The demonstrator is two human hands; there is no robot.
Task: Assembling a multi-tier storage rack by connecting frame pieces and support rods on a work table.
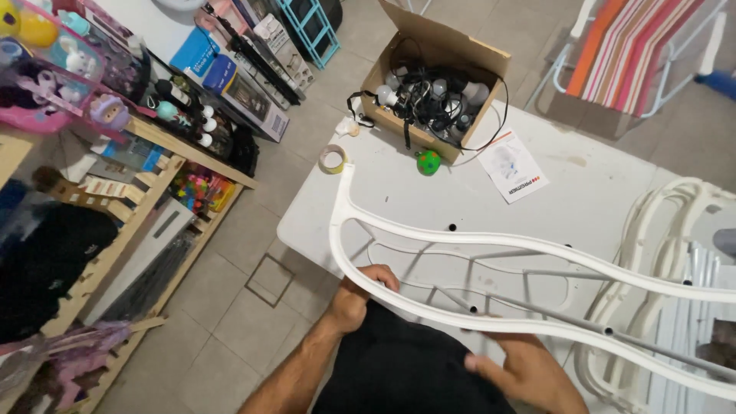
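Head cam is looking down at a white table [567, 192], and I've got a long white plastic frame piece [429, 230] across the near edge: two curved rails that join in a rounded end up by a roll of tape [332, 159], with small dark holes along them. Left hand [360, 295] is wrapped around the lower rail, fingers curled over the top. Right hand [529, 372] sits just under that same rail further along, fingers loosely spread, not really clamped on anything as far as I can tell. Grey metal rods [552, 274] lie beneath the frame, and more white frame pieces [667, 222] are stacked at the right. Further back there's an open brown cardboard box [452, 50] stuffed with black cables and bulbs, a little green ball [428, 162] in front of it, and a white paper leaflet [512, 165] with a small red mark lying flat beside it. Off left, blue and white boxes [222, 73] lean by the wooden shelves [130, 222].
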